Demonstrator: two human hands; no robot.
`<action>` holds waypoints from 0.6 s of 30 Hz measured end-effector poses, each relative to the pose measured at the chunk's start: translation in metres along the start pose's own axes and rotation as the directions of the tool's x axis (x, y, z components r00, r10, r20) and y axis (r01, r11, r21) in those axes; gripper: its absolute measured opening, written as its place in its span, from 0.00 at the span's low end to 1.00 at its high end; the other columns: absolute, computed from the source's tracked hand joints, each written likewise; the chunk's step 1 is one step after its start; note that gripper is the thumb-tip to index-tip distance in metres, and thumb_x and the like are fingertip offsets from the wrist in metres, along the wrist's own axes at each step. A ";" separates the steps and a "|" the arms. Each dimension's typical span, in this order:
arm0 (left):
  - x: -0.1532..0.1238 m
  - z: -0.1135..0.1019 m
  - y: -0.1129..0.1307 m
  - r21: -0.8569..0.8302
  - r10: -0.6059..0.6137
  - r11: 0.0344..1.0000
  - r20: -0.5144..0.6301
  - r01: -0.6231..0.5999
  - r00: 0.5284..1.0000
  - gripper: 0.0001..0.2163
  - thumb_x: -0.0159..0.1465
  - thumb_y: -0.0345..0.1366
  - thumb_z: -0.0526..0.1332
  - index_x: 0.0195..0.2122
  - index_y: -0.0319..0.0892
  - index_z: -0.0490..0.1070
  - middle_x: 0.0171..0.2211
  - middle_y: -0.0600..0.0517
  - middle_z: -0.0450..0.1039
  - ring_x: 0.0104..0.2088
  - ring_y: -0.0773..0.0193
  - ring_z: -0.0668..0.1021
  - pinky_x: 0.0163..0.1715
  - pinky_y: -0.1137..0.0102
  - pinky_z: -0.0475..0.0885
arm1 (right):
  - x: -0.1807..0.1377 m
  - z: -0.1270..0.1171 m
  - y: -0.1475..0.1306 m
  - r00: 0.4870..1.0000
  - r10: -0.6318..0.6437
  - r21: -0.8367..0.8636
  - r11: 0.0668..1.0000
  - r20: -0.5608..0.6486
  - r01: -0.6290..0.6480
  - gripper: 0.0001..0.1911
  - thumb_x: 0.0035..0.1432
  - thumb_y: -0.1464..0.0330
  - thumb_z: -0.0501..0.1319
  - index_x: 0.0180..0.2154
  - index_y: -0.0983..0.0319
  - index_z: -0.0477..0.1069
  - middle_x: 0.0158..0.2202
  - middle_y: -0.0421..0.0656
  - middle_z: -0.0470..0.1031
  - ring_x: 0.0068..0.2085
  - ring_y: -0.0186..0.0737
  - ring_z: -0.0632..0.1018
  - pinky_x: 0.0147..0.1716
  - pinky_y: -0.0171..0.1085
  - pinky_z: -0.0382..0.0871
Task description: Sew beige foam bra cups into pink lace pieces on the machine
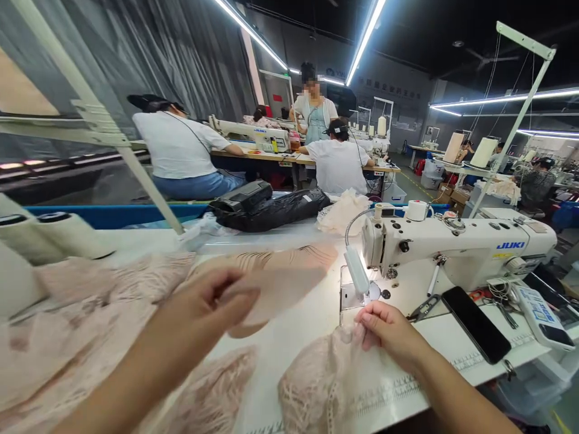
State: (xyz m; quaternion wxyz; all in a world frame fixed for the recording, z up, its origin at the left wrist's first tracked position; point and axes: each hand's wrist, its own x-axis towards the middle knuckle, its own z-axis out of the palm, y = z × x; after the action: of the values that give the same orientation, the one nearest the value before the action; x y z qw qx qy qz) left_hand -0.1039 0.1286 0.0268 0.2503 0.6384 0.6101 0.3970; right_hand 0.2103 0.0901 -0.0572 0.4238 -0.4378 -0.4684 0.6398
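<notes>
My left hand [226, 301] is closed on a thin beige fabric piece [283, 292], blurred by motion, held over the table left of the needle area. Behind it lie more beige pieces with dark curved lines [312, 253]. With fingertips pinched, my right hand [384, 331] grips the upper edge of a pale pink lace piece [312, 380] in front of the presser foot. The white JUKI sewing machine [452, 247] stands just beyond that hand, with a small lamp [357, 271] lighting its needle plate. Another pink lace piece [217, 386] lies beneath my left forearm.
Pink lace [81, 337] is heaped at left, near thread cones [67, 235]. A black phone [477, 325], thread snips [425, 307] and a white control box [543, 316] lie at right. A black plastic bag [280, 211] sits behind the table. Several people work beyond.
</notes>
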 end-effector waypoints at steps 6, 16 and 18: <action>-0.067 0.056 0.004 -0.146 -0.129 0.973 0.308 0.181 0.942 0.16 0.58 0.54 0.64 0.34 0.46 0.69 0.28 0.56 0.70 0.32 0.56 0.76 0.32 0.69 0.70 | -0.005 0.004 -0.005 0.999 -0.030 0.037 0.999 0.011 0.030 0.40 0.46 0.30 0.71 0.36 0.59 0.71 0.27 0.36 0.71 0.30 0.37 0.75 0.35 0.38 0.70; -0.069 0.046 0.069 -0.139 0.251 0.968 0.564 -0.209 0.787 0.28 0.62 0.52 0.69 0.62 0.53 0.71 0.64 0.47 0.72 0.61 0.46 0.76 0.58 0.59 0.75 | -0.064 0.034 -0.082 0.945 -0.265 -0.528 0.784 0.191 0.326 0.03 0.61 0.70 0.68 0.35 0.59 0.75 0.29 0.34 0.71 0.31 0.34 0.69 0.31 0.34 0.60; -0.060 0.047 0.080 -0.375 0.354 0.920 0.666 -0.116 0.657 0.27 0.63 0.54 0.70 0.60 0.51 0.71 0.62 0.47 0.73 0.62 0.48 0.75 0.62 0.60 0.74 | -0.075 0.040 -0.106 0.905 -0.331 -0.570 0.703 0.266 0.425 0.05 0.61 0.74 0.66 0.33 0.59 0.74 0.32 0.35 0.74 0.33 0.33 0.71 0.33 0.33 0.61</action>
State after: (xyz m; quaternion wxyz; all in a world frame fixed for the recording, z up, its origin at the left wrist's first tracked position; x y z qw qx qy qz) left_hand -0.0157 0.0671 0.0522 0.5090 0.7709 0.3056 0.2307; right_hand 0.2052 0.0309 0.0647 0.3450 -0.3986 -0.7598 0.3804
